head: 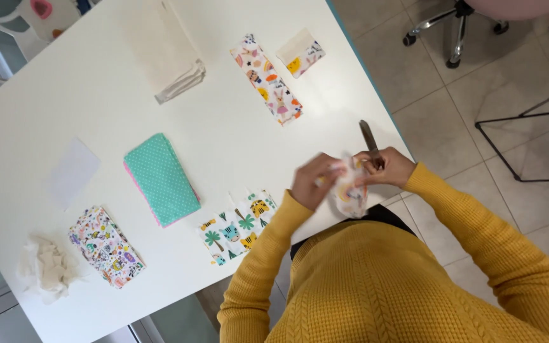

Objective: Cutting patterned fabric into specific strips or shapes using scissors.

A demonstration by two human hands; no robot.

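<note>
Both hands are raised over the near right edge of the white table (236, 136). My left hand (316, 181) pinches a small printed fabric piece (349, 192) that hangs between the hands. My right hand (389, 166) grips the same piece together with a slim metal tool, probably scissors (368, 136), whose tip points away from me. The hands are blurred by motion. Just left of my left hand, a fabric piece printed with tigers and palms (239, 227) lies on the table.
On the table lie a teal dotted fabric stack (162, 178), a printed strip (267, 79), a small printed pouch piece (300, 53), a cream fabric stack (166, 54), a white sheet (71, 173), a colourful printed stack (105, 246) and pale scraps (49, 267). A chair base (459, 25) and black frame (541, 114) stand on the tiled floor.
</note>
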